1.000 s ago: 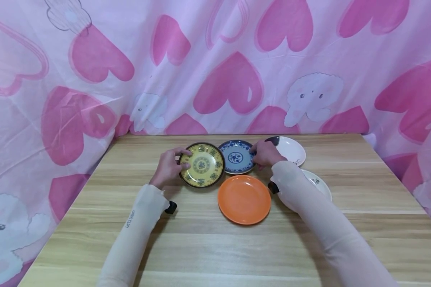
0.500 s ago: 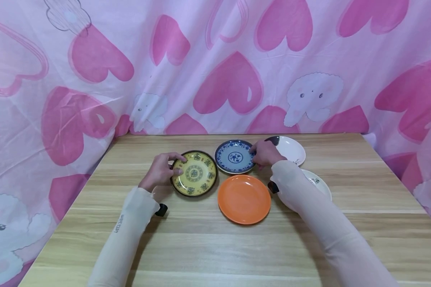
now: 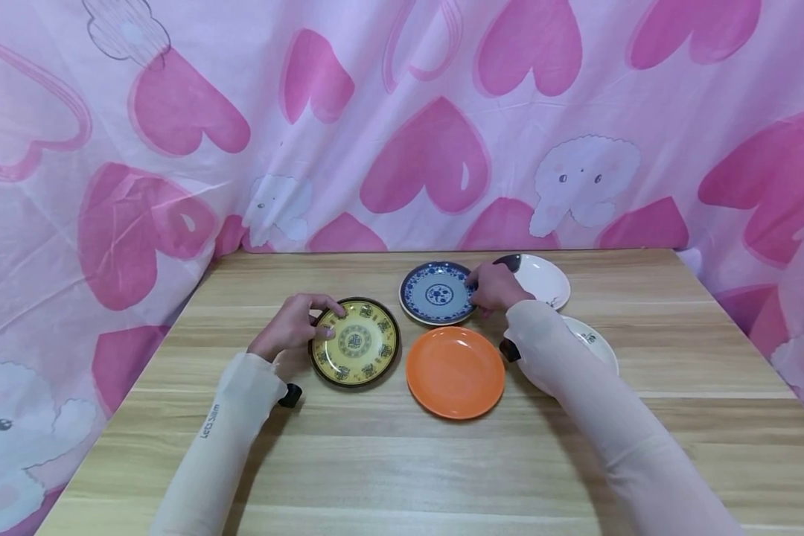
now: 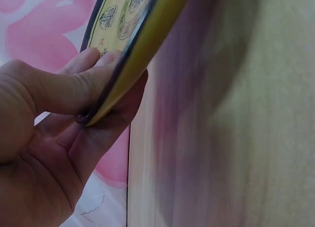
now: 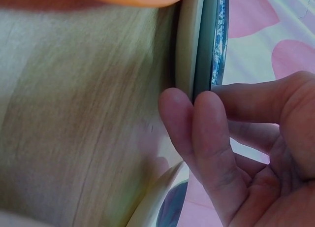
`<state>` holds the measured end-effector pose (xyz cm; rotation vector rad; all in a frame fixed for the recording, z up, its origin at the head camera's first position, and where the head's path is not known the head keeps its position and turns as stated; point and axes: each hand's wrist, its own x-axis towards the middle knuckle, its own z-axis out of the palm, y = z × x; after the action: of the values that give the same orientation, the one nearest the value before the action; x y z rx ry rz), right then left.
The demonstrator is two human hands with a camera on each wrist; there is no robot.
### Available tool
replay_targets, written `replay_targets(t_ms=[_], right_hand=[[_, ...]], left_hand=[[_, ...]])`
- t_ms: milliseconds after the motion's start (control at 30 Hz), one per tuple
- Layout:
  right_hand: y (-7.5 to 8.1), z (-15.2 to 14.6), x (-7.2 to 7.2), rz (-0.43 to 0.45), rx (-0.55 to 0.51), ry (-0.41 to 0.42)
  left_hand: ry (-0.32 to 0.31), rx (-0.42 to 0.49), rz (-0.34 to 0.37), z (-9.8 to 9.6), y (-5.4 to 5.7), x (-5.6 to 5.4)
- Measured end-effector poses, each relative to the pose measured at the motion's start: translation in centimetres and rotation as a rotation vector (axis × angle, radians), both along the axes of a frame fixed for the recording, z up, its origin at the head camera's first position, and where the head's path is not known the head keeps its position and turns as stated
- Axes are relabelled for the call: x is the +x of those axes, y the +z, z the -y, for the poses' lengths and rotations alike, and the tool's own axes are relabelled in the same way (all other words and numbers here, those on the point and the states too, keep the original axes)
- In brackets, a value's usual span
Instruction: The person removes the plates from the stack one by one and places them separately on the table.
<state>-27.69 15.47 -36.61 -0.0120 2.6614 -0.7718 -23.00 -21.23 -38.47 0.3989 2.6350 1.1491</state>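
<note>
My left hand [image 3: 288,325] pinches the left rim of a yellow patterned plate [image 3: 354,342] with a dark brown edge. In the left wrist view, the thumb lies on its upper face and fingers are underneath; the plate is tilted, raised off the table. My right hand [image 3: 498,286] holds the right rim of a blue-and-white patterned plate [image 3: 438,294] at the back. The right wrist view shows a cream plate [image 5: 189,45] stacked directly beneath it, with two fingertips [image 5: 210,106] against the edges. An orange plate [image 3: 455,372] lies in front of the blue one.
Behind the right hand lies a white plate [image 3: 543,279] with a black patch. Another white plate [image 3: 592,342] is partly hidden under the right forearm. All are on a wood-grain table [image 3: 388,476], with a pink heart-print curtain [image 3: 429,149] around its back and sides.
My left hand has drawn the yellow plate leftward and nearer to me, away from the blue plate. The right hand and the other plates have stayed about where they were.
</note>
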Motion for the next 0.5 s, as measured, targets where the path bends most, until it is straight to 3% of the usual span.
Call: replay_targets(t_ms=[500], right_hand=[[-0.04, -0.13, -0.03, 0.002, -0.010, 0.000]], left_hand=[[-0.083, -0.076, -0.002, -0.03, 0.03, 0.32]])
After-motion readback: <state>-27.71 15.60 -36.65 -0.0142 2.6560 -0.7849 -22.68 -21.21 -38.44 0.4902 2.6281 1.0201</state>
